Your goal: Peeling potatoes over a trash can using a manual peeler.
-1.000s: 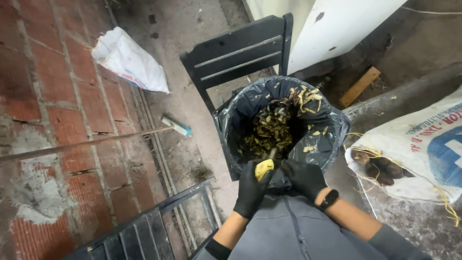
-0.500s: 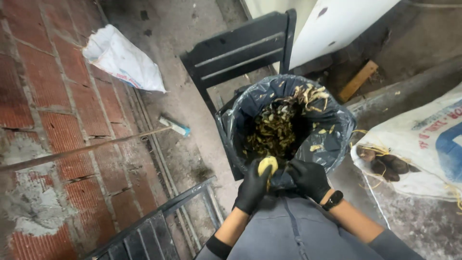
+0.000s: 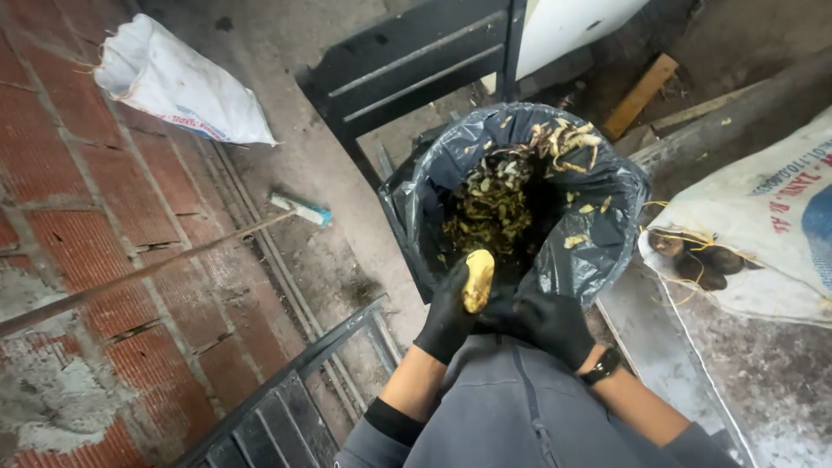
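My left hand (image 3: 447, 319), in a black glove, grips a yellow peeled potato (image 3: 477, 280) just over the near rim of a bin lined with a black plastic bag (image 3: 425, 186). My right hand (image 3: 548, 322), also gloved in black and with a dark watch on the wrist, is closed right beside the potato; what it holds is hidden. The bin is partly filled with potato peelings (image 3: 494, 204), and some peelings hang on its far rim.
A black slatted chair (image 3: 407, 65) stands behind the bin. A white sack (image 3: 173, 82) lies at top left by the brick wall, a brush on a long handle (image 3: 299, 209) on the floor. Another white sack (image 3: 763, 234) with dark tubers lies right. Metal grating is at lower left.
The potato has turned in my left hand and shows more of its yellow surface. Both hands stay over the bin's near rim; the view has shifted slightly.
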